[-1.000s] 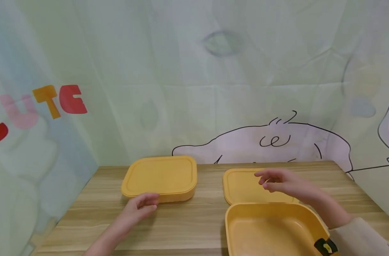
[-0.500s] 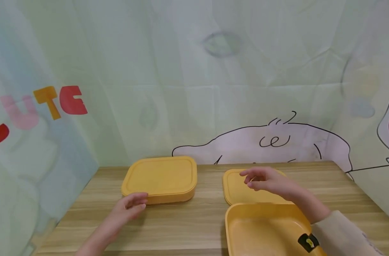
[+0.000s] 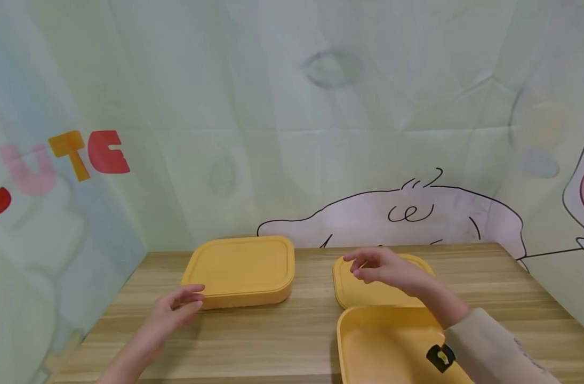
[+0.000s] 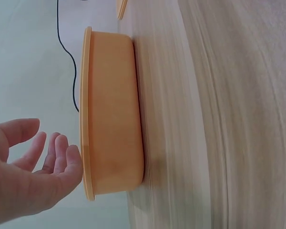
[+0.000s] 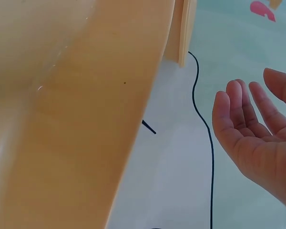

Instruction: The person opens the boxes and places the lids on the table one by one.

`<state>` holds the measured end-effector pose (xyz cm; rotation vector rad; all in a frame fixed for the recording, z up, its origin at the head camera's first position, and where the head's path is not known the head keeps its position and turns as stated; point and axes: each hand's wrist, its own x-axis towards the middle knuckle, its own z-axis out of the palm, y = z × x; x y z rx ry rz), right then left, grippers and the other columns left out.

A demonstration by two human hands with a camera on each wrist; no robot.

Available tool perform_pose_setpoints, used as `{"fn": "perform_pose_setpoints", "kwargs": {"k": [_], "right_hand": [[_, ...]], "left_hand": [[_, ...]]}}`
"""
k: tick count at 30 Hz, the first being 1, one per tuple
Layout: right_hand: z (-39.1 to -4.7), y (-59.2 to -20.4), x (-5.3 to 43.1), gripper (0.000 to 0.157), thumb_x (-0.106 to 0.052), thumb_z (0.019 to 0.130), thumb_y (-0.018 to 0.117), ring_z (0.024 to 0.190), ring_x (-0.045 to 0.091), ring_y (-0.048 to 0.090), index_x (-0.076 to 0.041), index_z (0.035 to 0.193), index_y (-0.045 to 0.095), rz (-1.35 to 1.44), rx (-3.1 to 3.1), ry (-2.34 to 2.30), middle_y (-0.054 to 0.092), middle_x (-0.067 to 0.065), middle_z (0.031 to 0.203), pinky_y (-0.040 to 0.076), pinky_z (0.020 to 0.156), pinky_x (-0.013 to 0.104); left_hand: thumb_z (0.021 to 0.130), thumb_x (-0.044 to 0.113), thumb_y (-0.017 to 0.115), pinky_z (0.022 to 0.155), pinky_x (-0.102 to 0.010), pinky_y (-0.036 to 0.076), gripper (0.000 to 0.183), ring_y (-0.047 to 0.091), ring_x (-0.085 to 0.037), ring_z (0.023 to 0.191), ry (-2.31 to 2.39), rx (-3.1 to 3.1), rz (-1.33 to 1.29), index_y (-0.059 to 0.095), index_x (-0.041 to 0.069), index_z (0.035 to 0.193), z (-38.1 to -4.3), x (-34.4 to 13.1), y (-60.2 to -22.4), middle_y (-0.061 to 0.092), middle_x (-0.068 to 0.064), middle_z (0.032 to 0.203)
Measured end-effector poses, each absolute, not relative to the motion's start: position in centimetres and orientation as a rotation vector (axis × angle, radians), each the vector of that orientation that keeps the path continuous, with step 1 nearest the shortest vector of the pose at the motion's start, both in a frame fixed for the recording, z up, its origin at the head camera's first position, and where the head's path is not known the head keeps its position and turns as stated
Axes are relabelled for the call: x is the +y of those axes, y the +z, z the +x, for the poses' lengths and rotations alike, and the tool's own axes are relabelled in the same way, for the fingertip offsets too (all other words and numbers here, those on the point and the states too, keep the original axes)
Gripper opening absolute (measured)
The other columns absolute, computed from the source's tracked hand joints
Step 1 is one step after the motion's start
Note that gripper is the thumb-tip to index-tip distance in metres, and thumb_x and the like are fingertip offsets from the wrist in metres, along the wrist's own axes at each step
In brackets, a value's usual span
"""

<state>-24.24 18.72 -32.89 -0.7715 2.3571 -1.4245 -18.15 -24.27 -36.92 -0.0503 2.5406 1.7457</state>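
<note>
A yellow lidded box (image 3: 244,266) sits at the back left of the table. At its front left corner is my left hand (image 3: 169,314), fingers loosely bent and nothing in them; the left wrist view has the fingertips (image 4: 74,162) beside the lid's rim, and I cannot tell whether they touch. On the right, an open yellow box (image 3: 378,341) shows its bare inside. Behind it lies a flat yellow lid (image 3: 354,288). My right hand (image 3: 388,271) hovers over that lid, fingers slightly curved and holding nothing.
The wood-grain table (image 3: 272,341) has a printed cloth backdrop (image 3: 292,133) behind it. Wood surface separates the two boxes. A small black device (image 3: 440,357) hangs by the right sleeve (image 3: 493,346), over the open box.
Both hands have drifted left in the head view. My left hand slid along the lidded box's front to its left corner; my right hand crossed leftward above the loose lid. The boxes stayed put.
</note>
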Motion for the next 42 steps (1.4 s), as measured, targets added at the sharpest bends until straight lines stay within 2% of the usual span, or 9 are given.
{"fn": "perform_pose_setpoints", "kwargs": {"k": [4,11,17,23,29,33,42], "right_hand": [[-24.6,-32.7,17.9,0.034,-0.012,0.091,0.058,0.087,0.024,0.054,0.001,0.123,0.055,-0.758,2.345,-1.450,0.057,0.010,0.094,0.049,0.078,0.036],[-25.3,-32.8,16.2,0.035,-0.011,0.090,0.060,0.083,0.020,0.056,0.003,0.122,0.055,-0.678,2.352,-1.479,0.058,0.013,0.095,0.052,0.079,0.037],[-25.9,-32.6,14.8,0.035,-0.009,0.090,0.060,0.084,0.020,0.056,0.002,0.123,0.055,-0.583,2.364,-1.509,0.059,0.011,0.094,0.052,0.080,0.038],[-26.6,-32.6,13.7,0.034,-0.003,0.089,0.056,0.084,0.019,0.056,0.003,0.123,0.054,-0.480,2.350,-1.553,0.059,0.014,0.097,0.052,0.081,0.040],[-27.3,-32.6,12.8,0.033,-0.004,0.090,0.057,0.087,0.023,0.056,0.001,0.123,0.054,-0.389,2.348,-1.581,0.059,0.016,0.100,0.053,0.079,0.036],[-27.7,-32.5,12.3,0.033,-0.005,0.090,0.057,0.086,0.023,0.055,0.001,0.122,0.054,-0.352,2.341,-1.605,0.057,0.018,0.102,0.053,0.079,0.034],[-28.3,-32.4,11.2,0.034,-0.006,0.090,0.059,0.084,0.024,0.055,0.000,0.123,0.053,-0.266,2.343,-1.638,0.057,0.014,0.098,0.053,0.076,0.031]], "left_hand": [[0.093,0.010,0.056,0.082,-0.032,0.050,0.044,0.056,-0.007,0.094,1.740,2.546,-0.070,0.043,-0.008,0.131,-18.5,-25.0,-36.8,0.056,-0.015,0.116],[0.093,0.009,0.056,0.078,-0.023,0.050,0.047,0.055,0.002,0.089,1.767,2.536,-0.101,0.040,-0.010,0.132,-19.1,-26.0,-36.8,0.054,-0.014,0.117],[0.092,0.010,0.056,0.078,-0.025,0.051,0.047,0.054,0.004,0.087,1.796,2.530,-0.110,0.040,-0.009,0.132,-19.5,-26.5,-36.7,0.054,-0.011,0.117],[0.093,0.011,0.055,0.079,-0.024,0.050,0.049,0.053,0.004,0.088,1.779,2.530,-0.109,0.038,-0.009,0.134,-19.9,-26.8,-36.3,0.052,-0.013,0.119],[0.093,0.009,0.055,0.077,-0.022,0.050,0.048,0.053,0.001,0.086,1.803,2.529,-0.089,0.036,-0.012,0.133,-20.7,-27.2,-36.0,0.053,-0.005,0.111],[0.093,0.008,0.055,0.076,-0.022,0.050,0.048,0.053,0.004,0.084,1.807,2.534,-0.093,0.036,-0.013,0.132,-21.1,-27.4,-36.0,0.055,-0.001,0.107],[0.094,0.010,0.055,0.080,-0.024,0.050,0.050,0.053,0.008,0.083,1.782,2.523,-0.116,0.035,-0.012,0.134,-21.9,-28.2,-36.2,0.057,-0.006,0.114]]}}
